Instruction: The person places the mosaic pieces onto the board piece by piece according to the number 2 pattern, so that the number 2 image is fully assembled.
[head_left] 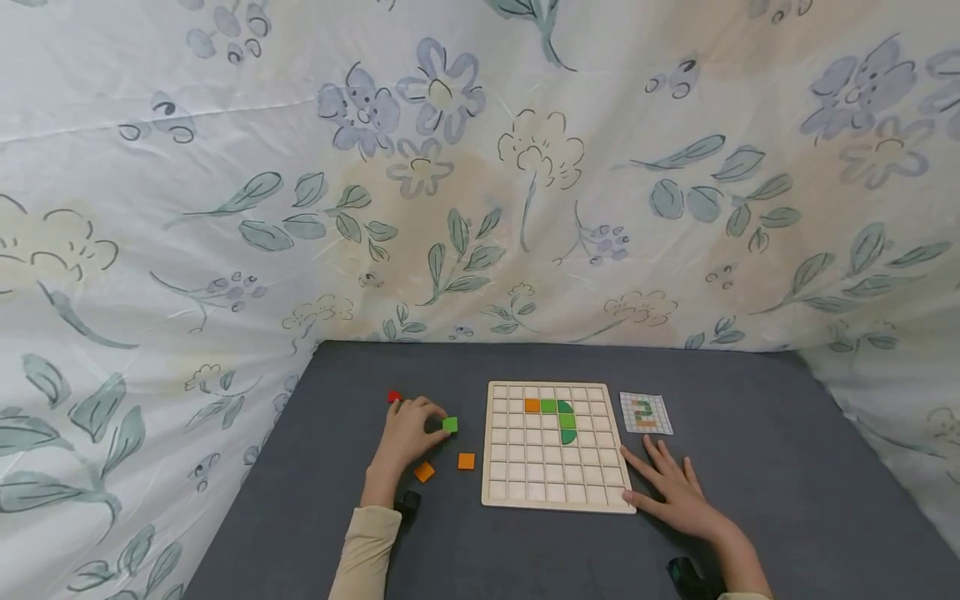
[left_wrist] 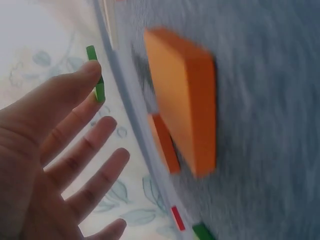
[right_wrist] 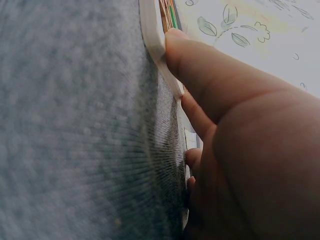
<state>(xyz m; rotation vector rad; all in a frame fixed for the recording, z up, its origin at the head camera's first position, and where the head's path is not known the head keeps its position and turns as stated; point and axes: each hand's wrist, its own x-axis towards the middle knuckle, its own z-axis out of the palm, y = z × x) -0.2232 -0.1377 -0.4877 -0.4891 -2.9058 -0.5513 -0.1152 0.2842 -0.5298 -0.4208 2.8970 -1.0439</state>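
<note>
As the spread right hand [head_left: 678,496] touches the pale wooden gridded board [head_left: 536,457], a slackened pinch could drop the bright-green square tile [head_left: 450,425] the left hand [head_left: 406,432] holds left of the board.

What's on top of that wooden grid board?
On the board sit an orange square, two green squares and two darker green rounded pieces. The right hand covers a little of its rim; whatever lies under those pieces is hidden.
</note>
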